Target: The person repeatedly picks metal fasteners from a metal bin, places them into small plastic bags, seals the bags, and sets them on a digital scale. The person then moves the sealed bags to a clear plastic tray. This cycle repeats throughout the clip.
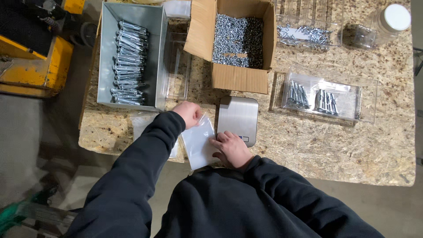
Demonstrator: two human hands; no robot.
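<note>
Both hands on a small clear plastic bag [199, 143] at the near edge of the worktable [317, 150]. Left hand [188, 113] curled tight over the bag's upper left corner; right hand [232, 148] pressed flat along its right edge, fingers spread narrowly. More clear bags [140, 124] lying just left of it, partly under the left sleeve.

Directly behind the hands, touching nothing: a square steel scale [238, 115], bare on top. Behind the scale, an open cardboard box [239, 77] heaped with small silvery screws [238, 39]. To the left, a grey metal bin [105, 57] stacked with long silvery bolts [128, 61]; between bin and box, an apparently empty clear tray [176, 66]. To the right, a clear tray [368, 103] holding two filled bags of screws [313, 98]. At the back, another clear tray [308, 22] with loose screws, and a clear jar with white lid [383, 24] lying tilted in the far right corner.

Speckled, chipboard-like tabletop. Grey concrete floor below; yellow machinery [33, 66] at far left.
</note>
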